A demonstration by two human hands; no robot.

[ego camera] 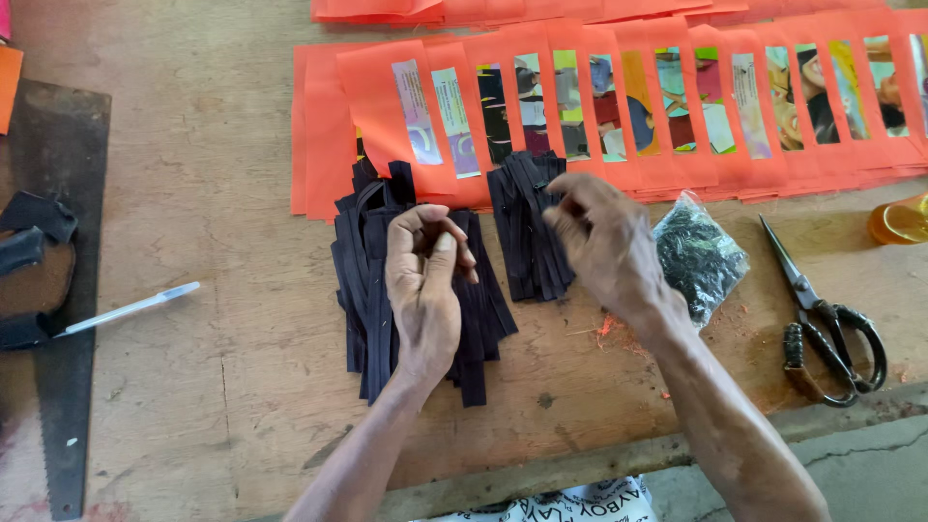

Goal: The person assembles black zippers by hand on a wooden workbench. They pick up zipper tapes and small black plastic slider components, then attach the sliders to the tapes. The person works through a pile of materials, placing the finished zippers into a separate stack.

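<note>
My left hand [423, 280] hovers over a pile of black zipper strips [372, 280], its fingers curled and pinched on the top of one strip. My right hand [604, 242] is beside a second, smaller pile of black strips [522, 227], fingertips pinched together; whether something small is between them I cannot tell. A clear bag of small dark pieces [701, 256] lies just right of my right hand.
Overlapping orange paper sheets with coloured picture strips [619, 106] run along the far side of the wooden table [213, 193]. Scissors [822, 319] lie at right, an orange cup [901, 220] beyond them. A hand saw [58, 319] and a white pen [130, 309] lie left.
</note>
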